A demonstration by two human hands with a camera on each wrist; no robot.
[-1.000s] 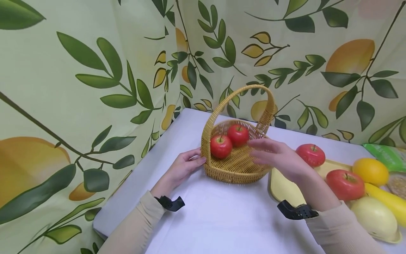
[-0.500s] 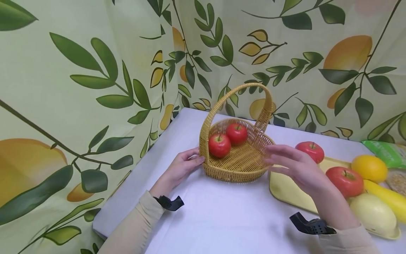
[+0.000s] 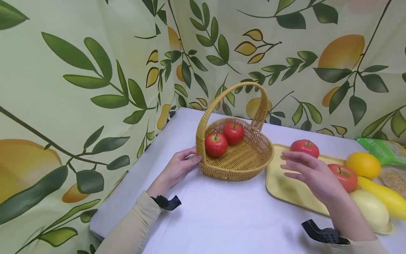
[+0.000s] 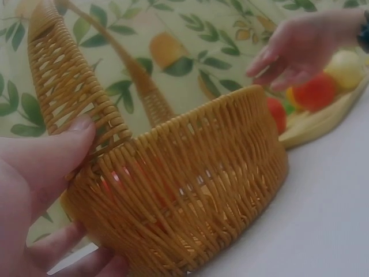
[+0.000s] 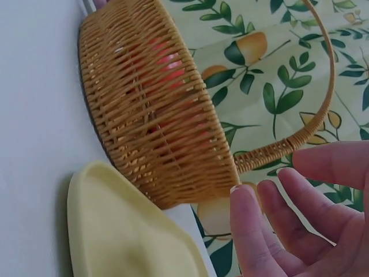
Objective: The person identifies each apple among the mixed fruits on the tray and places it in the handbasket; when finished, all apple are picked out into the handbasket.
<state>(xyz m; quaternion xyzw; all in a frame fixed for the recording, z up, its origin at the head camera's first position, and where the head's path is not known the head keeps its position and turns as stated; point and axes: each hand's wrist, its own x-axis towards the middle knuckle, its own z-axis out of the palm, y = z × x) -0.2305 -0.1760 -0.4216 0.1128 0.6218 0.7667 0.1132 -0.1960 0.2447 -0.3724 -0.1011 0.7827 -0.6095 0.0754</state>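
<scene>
A wicker basket (image 3: 233,173) with a tall arched handle stands on the white table. Inside it, toward the left, lie two red apples, the nearer one (image 3: 216,145) beside the farther one (image 3: 233,133). My left hand (image 3: 177,166) holds the basket's left side; in the left wrist view its thumb (image 4: 72,144) lies on the foot of the handle and the other fingers are lower against the wicker. My right hand (image 3: 315,178) is held over the pale yellow tray (image 3: 285,192) with nothing in it, fingers loosely bent and apart from the basket.
Red apples, one at the tray's back (image 3: 305,148) and one farther right (image 3: 343,177), sit near an orange (image 3: 363,165), a long yellow fruit (image 3: 383,197) and a pale yellow-green fruit (image 3: 369,211). A green packet (image 3: 383,151) lies at the back right. Patterned cloth walls border the table.
My right hand has drawn back from over the basket's right side to the right, over the tray. The left hand stays at the basket, and both apples inside have not moved.
</scene>
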